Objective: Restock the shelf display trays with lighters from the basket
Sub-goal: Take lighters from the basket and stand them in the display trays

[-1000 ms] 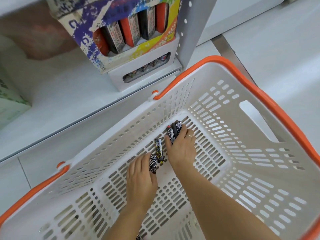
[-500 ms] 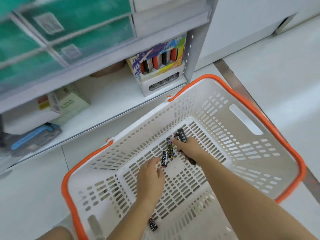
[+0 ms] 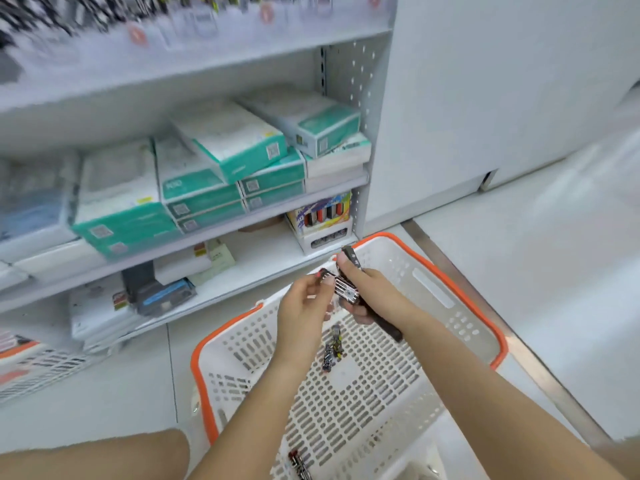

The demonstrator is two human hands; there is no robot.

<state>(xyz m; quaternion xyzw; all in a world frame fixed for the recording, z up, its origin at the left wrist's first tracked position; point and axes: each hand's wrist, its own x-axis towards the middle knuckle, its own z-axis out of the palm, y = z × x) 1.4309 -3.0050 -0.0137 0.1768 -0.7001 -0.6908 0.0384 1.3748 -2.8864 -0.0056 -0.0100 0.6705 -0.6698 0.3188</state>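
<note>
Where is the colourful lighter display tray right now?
Head view: the colourful lighter display tray sits at the right end of the bottom shelf, against the perforated upright, just beyond the basket's far rim.

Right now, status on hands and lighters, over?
Both hands raised over basket: right hand grips several lighters, left hand pinches their end. Loose lighters left in basket. Display tray unobstructed.

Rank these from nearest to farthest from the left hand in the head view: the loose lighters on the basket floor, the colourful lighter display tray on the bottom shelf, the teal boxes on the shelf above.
1. Loose lighters, just below the left hand, inside the basket.
2. Lighter display tray, up and right, bottom shelf.
3. Teal boxes, upper left, shelf above.
</note>
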